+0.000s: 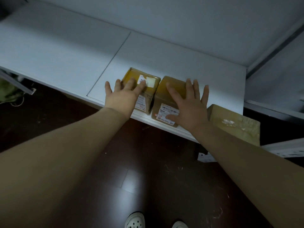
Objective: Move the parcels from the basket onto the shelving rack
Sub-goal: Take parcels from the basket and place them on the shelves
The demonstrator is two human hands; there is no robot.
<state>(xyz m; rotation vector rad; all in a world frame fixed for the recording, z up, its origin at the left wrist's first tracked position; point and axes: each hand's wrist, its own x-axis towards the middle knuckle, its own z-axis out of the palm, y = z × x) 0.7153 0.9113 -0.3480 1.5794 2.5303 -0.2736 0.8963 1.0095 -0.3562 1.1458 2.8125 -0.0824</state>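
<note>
Left hand [125,95] flat on yellow-taped cardboard parcel [136,73], right hand [192,106] on brown cardboard parcel [175,81], white shelf [181,60] front edge; fingers [195,87] splayed, gripping nothing.

**Two parcels side by side at the shelf's front edge**

On the white flat shelf board [164,55], the tape-wrapped brown cardboard parcel [148,74] sits left. The plain brown cardboard parcel [162,97] sits just beside it on the right. Both lie right of the board's seam. The left hand [125,94] is spread over the first and the right hand [189,106] over the second. A larger brown cardboard box [233,122] sits lower, by the board's right front corner.
</note>
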